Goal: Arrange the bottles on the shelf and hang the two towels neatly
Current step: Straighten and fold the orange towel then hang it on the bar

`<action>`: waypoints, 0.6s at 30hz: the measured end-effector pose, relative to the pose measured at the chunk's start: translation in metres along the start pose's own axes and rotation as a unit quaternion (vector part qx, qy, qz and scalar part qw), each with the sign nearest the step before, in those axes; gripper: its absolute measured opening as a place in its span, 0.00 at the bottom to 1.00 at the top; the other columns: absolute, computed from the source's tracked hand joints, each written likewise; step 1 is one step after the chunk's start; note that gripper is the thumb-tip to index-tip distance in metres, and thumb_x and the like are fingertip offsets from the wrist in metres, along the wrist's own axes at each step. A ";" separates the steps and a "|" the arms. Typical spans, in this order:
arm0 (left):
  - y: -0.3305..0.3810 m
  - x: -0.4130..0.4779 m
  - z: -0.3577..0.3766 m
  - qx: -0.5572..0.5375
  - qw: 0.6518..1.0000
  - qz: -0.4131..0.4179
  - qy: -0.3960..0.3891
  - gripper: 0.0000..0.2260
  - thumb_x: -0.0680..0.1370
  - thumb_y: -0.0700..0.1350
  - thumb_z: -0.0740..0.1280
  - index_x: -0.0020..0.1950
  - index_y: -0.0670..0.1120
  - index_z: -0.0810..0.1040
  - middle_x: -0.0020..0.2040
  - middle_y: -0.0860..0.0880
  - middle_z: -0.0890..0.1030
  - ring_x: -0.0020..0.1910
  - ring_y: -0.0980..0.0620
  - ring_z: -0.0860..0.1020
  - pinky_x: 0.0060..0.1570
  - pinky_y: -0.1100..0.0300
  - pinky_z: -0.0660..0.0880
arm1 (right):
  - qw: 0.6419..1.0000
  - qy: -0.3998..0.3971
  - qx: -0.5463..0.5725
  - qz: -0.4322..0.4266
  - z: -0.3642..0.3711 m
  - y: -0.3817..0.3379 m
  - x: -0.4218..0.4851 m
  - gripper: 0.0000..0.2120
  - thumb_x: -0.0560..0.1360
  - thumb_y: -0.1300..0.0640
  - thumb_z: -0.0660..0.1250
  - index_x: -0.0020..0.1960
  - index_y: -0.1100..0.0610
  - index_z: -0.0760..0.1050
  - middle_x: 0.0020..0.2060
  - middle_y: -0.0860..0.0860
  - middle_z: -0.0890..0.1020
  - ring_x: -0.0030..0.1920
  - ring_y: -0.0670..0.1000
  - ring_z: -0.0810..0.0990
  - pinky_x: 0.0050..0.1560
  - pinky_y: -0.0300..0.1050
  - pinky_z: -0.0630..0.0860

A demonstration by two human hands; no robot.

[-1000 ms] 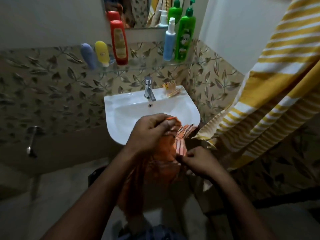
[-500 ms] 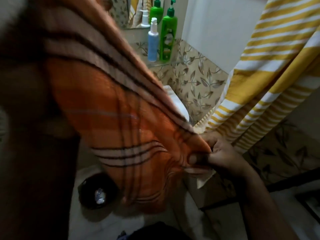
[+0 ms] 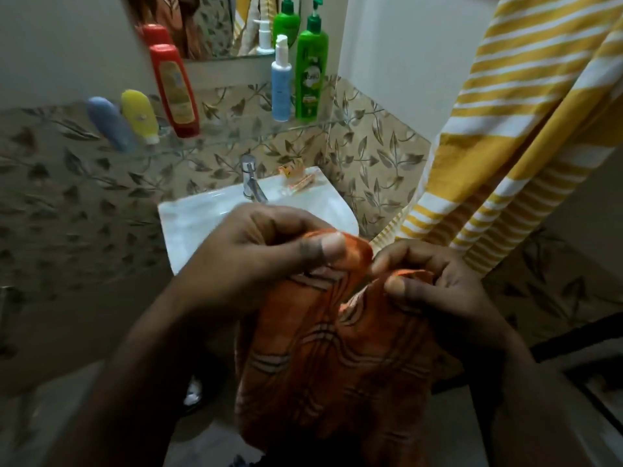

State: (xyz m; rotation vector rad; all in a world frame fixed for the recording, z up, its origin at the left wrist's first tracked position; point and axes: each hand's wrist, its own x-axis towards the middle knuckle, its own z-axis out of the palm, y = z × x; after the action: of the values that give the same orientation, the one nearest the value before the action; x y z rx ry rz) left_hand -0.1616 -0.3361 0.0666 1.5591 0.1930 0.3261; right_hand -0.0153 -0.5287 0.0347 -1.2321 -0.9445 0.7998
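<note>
Above white sink, left hand and right hand both pinching orange towel top edge, fingers curled.

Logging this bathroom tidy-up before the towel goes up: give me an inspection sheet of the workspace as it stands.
Surface: glass shelf below the mirror, carrying five bottles.
Job's things: blue tube, yellow tube, red bottle at left; spray bottle, green pump bottle at right; orange towel in hand; yellow striped towel hanging at right.
Clutter: orange packet on the sink rim beside the tap.
Grippers: left hand and right hand each pinch the orange towel's top edge.
Cables: nothing seen.
Surroundings: leaf-patterned tiles.
</note>
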 end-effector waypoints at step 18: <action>-0.082 0.004 0.028 0.145 0.989 -0.035 0.016 0.03 0.74 0.51 0.70 0.44 0.53 0.80 0.38 0.52 0.81 0.39 0.53 0.79 0.42 0.50 0.75 | 0.979 0.150 -0.137 -0.030 0.008 0.061 -0.009 0.12 0.68 0.54 0.81 0.41 0.55 0.77 0.34 0.45 0.80 0.34 0.41 0.77 0.34 0.36 0.74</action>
State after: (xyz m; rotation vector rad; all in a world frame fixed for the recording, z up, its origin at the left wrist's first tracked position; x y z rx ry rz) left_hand -0.1423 -0.3595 -0.0145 1.8309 0.3319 0.2768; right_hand -0.0262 -0.5233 -0.0267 -1.5071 -0.8559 0.4279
